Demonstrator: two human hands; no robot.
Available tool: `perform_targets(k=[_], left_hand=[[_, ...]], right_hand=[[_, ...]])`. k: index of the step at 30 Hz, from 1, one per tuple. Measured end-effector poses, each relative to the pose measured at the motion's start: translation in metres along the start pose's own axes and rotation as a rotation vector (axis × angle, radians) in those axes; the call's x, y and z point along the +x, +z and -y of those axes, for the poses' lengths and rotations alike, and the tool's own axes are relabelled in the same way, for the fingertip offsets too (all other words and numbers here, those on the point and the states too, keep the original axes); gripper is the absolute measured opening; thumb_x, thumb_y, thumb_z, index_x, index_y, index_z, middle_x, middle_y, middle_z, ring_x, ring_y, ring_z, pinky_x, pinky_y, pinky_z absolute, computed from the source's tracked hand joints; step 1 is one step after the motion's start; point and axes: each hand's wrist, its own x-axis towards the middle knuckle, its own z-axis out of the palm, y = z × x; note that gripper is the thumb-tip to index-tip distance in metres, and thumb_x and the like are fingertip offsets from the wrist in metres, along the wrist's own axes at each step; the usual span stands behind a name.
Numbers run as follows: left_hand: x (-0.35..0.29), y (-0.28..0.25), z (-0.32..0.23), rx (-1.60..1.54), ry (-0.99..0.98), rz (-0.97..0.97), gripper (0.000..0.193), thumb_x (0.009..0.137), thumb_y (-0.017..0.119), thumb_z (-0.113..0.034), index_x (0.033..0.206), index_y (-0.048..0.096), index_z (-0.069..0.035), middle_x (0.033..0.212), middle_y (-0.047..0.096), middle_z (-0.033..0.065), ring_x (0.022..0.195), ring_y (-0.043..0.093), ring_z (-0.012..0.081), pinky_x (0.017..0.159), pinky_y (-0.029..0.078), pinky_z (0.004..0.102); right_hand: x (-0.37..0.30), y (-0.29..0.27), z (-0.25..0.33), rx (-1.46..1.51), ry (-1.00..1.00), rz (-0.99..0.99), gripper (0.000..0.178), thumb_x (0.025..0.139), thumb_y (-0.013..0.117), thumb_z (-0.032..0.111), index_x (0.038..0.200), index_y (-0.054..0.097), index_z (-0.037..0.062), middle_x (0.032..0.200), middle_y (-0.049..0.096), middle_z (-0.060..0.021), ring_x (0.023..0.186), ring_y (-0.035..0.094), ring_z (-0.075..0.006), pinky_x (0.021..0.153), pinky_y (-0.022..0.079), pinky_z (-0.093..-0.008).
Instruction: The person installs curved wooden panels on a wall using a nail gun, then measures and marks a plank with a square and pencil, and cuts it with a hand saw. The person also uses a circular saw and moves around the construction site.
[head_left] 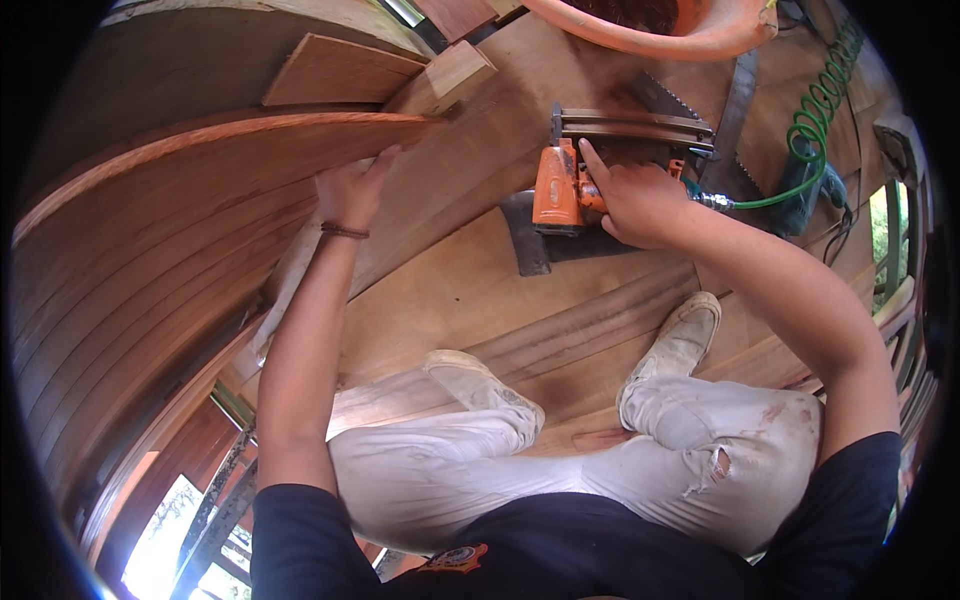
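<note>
My right hand (640, 203) is closed around the handle of an orange nail gun (558, 192), its index finger stretched along the tool. The gun lies on its side over the wooden floor, its long magazine (635, 128) pointing right. From its handle runs a green coiled air hose (820, 115). On the left, my left hand (350, 195) grips the end of a long, curved reddish wooden board (240, 150); the thumb shows against the wood, and the other fingers are mostly hidden.
A handsaw (735, 175) lies beside the nail gun, with a blue-green power tool (797, 200) further right. An orange bucket (650, 38) stands at the far side. A wood block (440, 78) sits beyond the board. My shoes (485, 390) rest on the plank floor (560, 330).
</note>
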Motion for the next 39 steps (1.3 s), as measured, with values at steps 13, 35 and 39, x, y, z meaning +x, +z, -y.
perform_targets(k=[13,35,39], left_hand=[[0.001,-0.003,-0.010,-0.010,-0.038,0.004,0.040,0.084,0.081,-0.042,0.095,0.080,-0.004,0.092,0.078,0.0133,0.086,0.073,0.0310,0.077,0.056,0.0403],[0.004,-0.001,-0.013,0.092,-0.156,0.180,0.045,0.089,0.071,-0.050,0.103,0.080,-0.009,0.105,0.075,0.0162,0.107,0.066,0.0337,0.093,0.052,0.0450],[0.005,-0.007,-0.023,0.054,-0.193,0.192,0.037,0.088,0.074,-0.041,0.104,0.079,-0.008,0.105,0.075,0.0165,0.104,0.068,0.0351,0.095,0.053,0.0449]], right_hand=[[-0.002,-0.002,0.000,-0.039,0.005,0.008,0.099,0.083,0.067,0.021,0.163,0.013,-0.0007,0.104,0.069,-0.0238,0.089,0.071,-0.0421,0.081,0.058,-0.0497],[-0.009,-0.011,-0.001,-0.178,0.022,-0.072,0.094,0.082,0.075,0.037,0.157,0.032,-0.0010,0.107,0.071,-0.0218,0.091,0.072,-0.0383,0.081,0.058,-0.0468],[-0.007,-0.026,0.005,-0.226,-0.006,-0.057,0.091,0.081,0.075,0.036,0.154,0.037,0.0006,0.102,0.073,-0.0206,0.089,0.073,-0.0376,0.077,0.058,-0.0483]])
